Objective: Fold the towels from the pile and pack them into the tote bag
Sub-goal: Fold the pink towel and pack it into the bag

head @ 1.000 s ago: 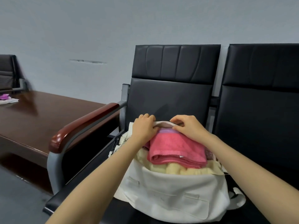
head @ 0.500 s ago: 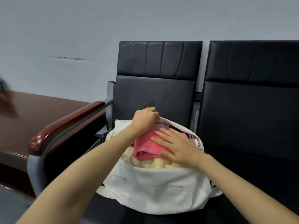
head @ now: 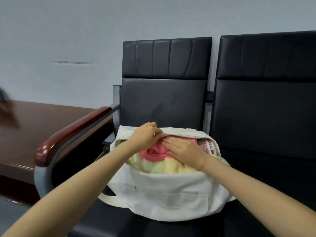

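Left hand [head: 147,136]: gripped tote bag [head: 171,194] rim.
Right hand [head: 185,152]: flat; I pressed pink towel [head: 153,152].
Best, I judged: even pressure, rim wide.

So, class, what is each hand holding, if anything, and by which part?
The left hand grips the tote bag by its far zipper rim. The right hand holds nothing; its flat fingers press the pink towel.

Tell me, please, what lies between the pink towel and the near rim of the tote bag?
A pale yellow towel lies between the pink towel and the tote bag rim, in the head view.
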`<state>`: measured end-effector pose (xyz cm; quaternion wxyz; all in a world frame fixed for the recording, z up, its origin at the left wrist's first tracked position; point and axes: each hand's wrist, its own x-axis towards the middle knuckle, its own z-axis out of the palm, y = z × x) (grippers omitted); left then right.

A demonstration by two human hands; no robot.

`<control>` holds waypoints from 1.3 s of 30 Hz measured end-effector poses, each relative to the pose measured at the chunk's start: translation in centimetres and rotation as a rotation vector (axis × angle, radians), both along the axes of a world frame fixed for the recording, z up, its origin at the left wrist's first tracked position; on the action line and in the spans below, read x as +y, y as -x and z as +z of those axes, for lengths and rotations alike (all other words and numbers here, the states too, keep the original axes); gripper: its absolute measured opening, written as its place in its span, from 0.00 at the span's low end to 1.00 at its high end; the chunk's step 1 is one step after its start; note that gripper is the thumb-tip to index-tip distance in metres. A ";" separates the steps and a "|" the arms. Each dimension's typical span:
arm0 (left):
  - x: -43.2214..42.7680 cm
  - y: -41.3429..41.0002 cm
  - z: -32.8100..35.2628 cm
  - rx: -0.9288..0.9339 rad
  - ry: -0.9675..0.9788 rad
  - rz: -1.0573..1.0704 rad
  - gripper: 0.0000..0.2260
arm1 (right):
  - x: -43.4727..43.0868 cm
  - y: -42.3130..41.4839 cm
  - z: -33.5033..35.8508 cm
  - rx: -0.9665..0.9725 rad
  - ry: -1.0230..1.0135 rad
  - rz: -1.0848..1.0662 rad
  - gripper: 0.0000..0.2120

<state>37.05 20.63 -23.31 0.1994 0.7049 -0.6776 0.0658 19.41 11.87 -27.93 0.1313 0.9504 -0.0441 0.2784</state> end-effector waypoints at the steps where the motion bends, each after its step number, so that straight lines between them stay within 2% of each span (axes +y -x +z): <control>1: 0.1 -0.5 0.3 0.085 -0.035 -0.028 0.11 | -0.2 0.2 -0.4 -0.080 0.037 0.054 0.25; 3: 0.4 -1.4 0.4 0.147 -0.134 -0.073 0.15 | -0.2 0.9 -0.2 -0.173 0.022 0.126 0.21; 5: 0.9 -2.2 -0.4 0.079 -0.215 -0.052 0.22 | -0.8 1.9 0.7 -0.247 0.036 0.126 0.14; 7: 1.2 -2.4 -1.5 -0.001 -0.233 -0.034 0.29 | -1.6 3.2 1.9 -0.275 -0.015 -0.004 0.11; 9: 1.1 -2.4 -2.6 -0.058 -0.240 -0.035 0.43 | -2.2 4.6 2.9 -0.135 -0.289 -0.277 0.18; 11: 0.7 -2.4 -3.2 -0.100 -0.230 -0.040 0.48 | -2.8 5.6 2.6 0.044 -0.488 -0.457 0.22; 13: 0.5 -1.9 -3.2 -0.140 -0.186 -0.042 0.40 | -3.3 5.7 2.5 0.100 -0.402 -0.502 0.19; 15: 0.5 -1.3 -3.1 -0.159 -0.188 -0.035 0.30 | -3.7 5.4 3.1 0.076 -0.180 -0.458 0.14; 17: 0.6 -1.4 -3.4 -0.191 -0.192 -0.016 0.27 | -4.2 5.4 3.2 -0.012 -0.015 -0.333 0.10; 19: 1.1 -1.6 -3.9 -0.218 -0.181 -0.005 0.25 | -4.4 6.1 2.2 -0.026 0.045 -0.226 0.12; 21: 1.2 -1.5 -4.2 -0.203 -0.140 -0.003 0.23 | -4.1 6.8 0.7 0.003 0.029 -0.185 0.16; 24: 0.9 -0.9 -3.7 -0.105 -0.133 -0.006 0.23 | -3.6 7.1 0.1 0.055 -0.120 -0.282 0.23; 26: 0.9 -0.7 -2.7 -0.063 -0.168 -0.022 0.24 | -3.5 7.7 1.1 0.073 -0.276 -0.365 0.21; 28: 1.4 -0.6 -1.9 -0.044 -0.151 -0.050 0.25 | -2.9 8.8 2.0 0.054 -0.375 -0.319 0.19; 33: 5.6 1.3 -2.0 0.121 0.325 -0.143 0.15 | -0.5 12.5 2.3 -0.086 -0.412 -0.182 0.19; 36: 7.9 3.1 -5.0 0.010 0.402 -0.247 0.14 | 0.6 14.0 0.3 -0.130 -0.400 -0.159 0.17; 39: 8.9 4.2 -7.2 -0.061 0.353 -0.243 0.16 | 2.1 13.7 -2.1 -0.142 -0.376 -0.105 0.15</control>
